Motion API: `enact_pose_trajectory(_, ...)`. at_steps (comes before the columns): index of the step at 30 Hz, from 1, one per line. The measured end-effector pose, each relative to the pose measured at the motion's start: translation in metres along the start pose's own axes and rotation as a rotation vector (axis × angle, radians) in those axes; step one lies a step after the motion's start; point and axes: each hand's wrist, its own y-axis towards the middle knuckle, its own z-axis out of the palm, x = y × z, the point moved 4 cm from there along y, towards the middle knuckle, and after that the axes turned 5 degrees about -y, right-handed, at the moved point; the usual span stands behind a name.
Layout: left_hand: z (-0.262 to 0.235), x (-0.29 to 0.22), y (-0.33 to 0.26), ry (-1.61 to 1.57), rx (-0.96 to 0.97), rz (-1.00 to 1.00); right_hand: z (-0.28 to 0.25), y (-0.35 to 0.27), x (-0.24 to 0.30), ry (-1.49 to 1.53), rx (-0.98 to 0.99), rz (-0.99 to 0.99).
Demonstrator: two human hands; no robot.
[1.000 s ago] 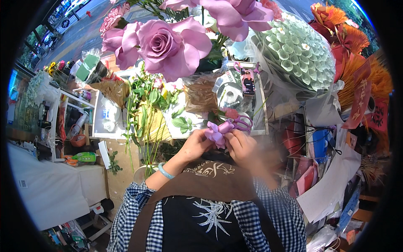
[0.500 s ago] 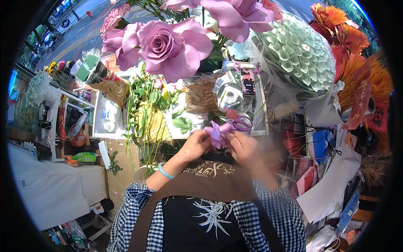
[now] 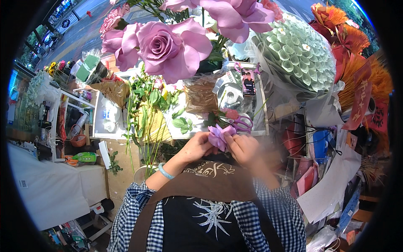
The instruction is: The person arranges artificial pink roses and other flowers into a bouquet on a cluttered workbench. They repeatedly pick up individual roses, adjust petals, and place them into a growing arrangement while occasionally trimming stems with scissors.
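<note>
A small purple rose (image 3: 219, 137) is held between my two hands, just in front of my apron. My left hand (image 3: 199, 145) is closed on the flower's left side, with a pale bracelet on that wrist. On the other side, my right hand (image 3: 243, 148) pinches the petals between thumb and fingers; its outer edge is blurred. The stem is hidden by the fingers. Just beyond the right hand lie purple-handled scissors (image 3: 242, 123) and a pink carnation (image 3: 230, 113) on the table edge.
Large purple roses (image 3: 172, 46) rise close in front. Cut green stems (image 3: 145, 107) lie left of centre across the white table. A phone (image 3: 248, 82) rests at its back right. A pale green bouquet (image 3: 298, 59) stands at the right, beside wrapping paper (image 3: 333, 185).
The purple rose has turned in my fingers and now faces up more. My right hand has shifted its grip on the petals slightly.
</note>
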Motion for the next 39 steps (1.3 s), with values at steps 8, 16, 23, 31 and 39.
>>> enact_pose_trajectory(8,0.001,-0.002,-0.001,-0.063,0.038,-0.008,-0.003,-0.007,-0.001,0.004,-0.052,-0.05)
enact_pose_trajectory(16,0.0,-0.003,0.0,-0.063,-0.01,-0.003,0.008,-0.01,0.004,0.113,-0.055,0.0)
enact_pose_trajectory(23,-0.004,-0.012,-0.002,-0.124,-0.15,0.163,0.004,-0.018,-0.005,0.239,-0.238,0.315)
enact_pose_trajectory(31,0.006,-0.029,-0.011,-0.073,-0.185,0.321,0.071,-0.039,0.002,0.793,0.136,0.648)
enact_pose_trajectory(39,0.009,-0.036,-0.016,0.17,-0.241,0.51,0.069,-0.036,0.002,1.196,-0.114,0.86)
